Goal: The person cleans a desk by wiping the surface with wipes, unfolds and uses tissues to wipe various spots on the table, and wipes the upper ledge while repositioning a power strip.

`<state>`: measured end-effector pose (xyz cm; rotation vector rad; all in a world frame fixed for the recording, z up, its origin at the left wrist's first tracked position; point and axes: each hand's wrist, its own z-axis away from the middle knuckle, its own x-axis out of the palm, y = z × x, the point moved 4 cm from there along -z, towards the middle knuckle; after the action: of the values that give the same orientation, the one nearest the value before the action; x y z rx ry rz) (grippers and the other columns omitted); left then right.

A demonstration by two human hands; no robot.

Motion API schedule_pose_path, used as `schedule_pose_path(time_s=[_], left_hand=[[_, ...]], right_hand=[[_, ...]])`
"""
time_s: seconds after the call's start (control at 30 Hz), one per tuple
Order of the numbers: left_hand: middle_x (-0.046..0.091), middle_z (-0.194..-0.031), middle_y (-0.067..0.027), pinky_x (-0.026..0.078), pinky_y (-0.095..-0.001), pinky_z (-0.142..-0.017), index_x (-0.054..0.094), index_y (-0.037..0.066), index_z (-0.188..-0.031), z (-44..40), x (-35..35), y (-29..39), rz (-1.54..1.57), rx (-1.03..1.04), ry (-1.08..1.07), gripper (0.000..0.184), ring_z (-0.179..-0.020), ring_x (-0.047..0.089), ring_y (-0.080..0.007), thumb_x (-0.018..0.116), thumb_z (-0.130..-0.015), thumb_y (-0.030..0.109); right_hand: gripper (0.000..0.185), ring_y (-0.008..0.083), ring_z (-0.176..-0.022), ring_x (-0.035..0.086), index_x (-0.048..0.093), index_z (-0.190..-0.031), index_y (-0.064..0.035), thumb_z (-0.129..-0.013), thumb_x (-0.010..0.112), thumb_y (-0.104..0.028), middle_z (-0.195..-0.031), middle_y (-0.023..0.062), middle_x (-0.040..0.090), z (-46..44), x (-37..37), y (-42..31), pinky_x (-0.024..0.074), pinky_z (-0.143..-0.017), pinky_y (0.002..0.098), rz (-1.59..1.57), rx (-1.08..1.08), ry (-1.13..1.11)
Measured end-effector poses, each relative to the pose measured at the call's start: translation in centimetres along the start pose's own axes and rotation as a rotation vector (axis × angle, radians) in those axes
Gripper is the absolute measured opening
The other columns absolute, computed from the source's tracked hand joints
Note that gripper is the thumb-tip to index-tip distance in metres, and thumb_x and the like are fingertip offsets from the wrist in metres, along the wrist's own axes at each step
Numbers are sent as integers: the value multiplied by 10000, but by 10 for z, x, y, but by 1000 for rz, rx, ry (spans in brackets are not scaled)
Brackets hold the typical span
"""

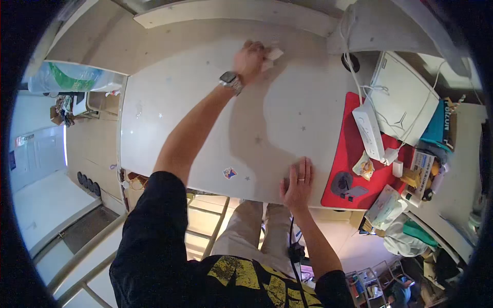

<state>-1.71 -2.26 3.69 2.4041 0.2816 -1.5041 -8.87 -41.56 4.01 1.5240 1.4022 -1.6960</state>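
"What's the left hand (250,59) doing?"

"It's gripping a pale scrap (276,53), top centre of the frame, above the far part of the desk (149,138). The scrap is blurring too much for me to name."

"And the right hand (299,186)?"

"It's holding nothing; it's resting palm down, fingers stretched out, by the desk's near edge, right of centre and lower down."

"Anything around them?"

"A watch (229,78) is circling the left wrist. Toward the right, a power strip (368,132) is lying on a red mat (339,159)."
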Motion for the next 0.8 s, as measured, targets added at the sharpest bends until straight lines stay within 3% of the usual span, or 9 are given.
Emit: schedule_pose_path(time_s=[0.27, 0.37, 0.47, 0.57, 0.67, 0.73, 0.8], left_hand=[[626, -1021, -89, 516, -414, -857, 652, 170, -1135, 23, -37, 8, 191, -25, -232, 306, -1013, 587, -300, 596, -839, 217], [633, -991, -98, 515, -431, -852, 654, 194, -1143, -7, 0, 12, 226, -81, -102, 311, -993, 603, -306, 580, -841, 175], [639, -973, -123, 511, -427, -860, 665, 190, -1131, -31, 42, 46, 101, 62, -62, 331, -989, 610, -307, 581, -819, 118], [643, -982, -126, 514, -408, -852, 693, 181, -1062, -9, 11, 86, 215, 105, -219, 307, -994, 612, -307, 588, -792, 80], [640, -993, -129, 516, -405, -843, 716, 169, -992, 2, 9, 55, 349, 28, -274, 270, -992, 615, -300, 581, -784, 63], [641, -1009, -129, 513, -409, -841, 723, 137, -947, -25, 2, 22, 173, -124, -9, 214, -959, 626, -302, 575, -800, 90], [647, -1017, -132, 512, -413, -842, 722, 124, -928, -58, 13, 15, 182, -145, 17, 196, -950, 630, -302, 564, -812, 120]], right_hand=[[626, 471, -1345, 301, 408, -1303, -9, -761, 640, -217, -1445, 302, 309, 1, -4, 0, 259, -1083, 614, -19, 35, -6], [614, 469, -1338, 312, 425, -1288, -7, -757, 650, -219, -1446, 302, 309, 0, -3, 0, 265, -1078, 611, -16, 20, -7], [570, 459, -1353, 289, 454, -1268, 24, -787, 613, -237, -1456, 288, 300, 5, 3, 3, 239, -1105, 585, 9, 42, -54], [591, 458, -1352, 290, 444, -1285, 27, -790, 619, -245, -1456, 290, 299, 2, 0, 2, 239, -1105, 587, -18, 59, -57], [610, 455, -1353, 291, 437, -1290, 28, -784, 627, -256, -1457, 292, 296, 5, 4, 4, 239, -1104, 589, 13, 34, -30], [602, 460, -1343, 306, 442, -1293, 23, -782, 617, -242, -1452, 301, 302, 7, 4, 5, 247, -1096, 599, -24, 41, -23], [605, 461, -1342, 309, 442, -1295, 23, -781, 615, -247, -1454, 302, 300, 6, 5, 5, 253, -1092, 599, -33, 57, -36]])
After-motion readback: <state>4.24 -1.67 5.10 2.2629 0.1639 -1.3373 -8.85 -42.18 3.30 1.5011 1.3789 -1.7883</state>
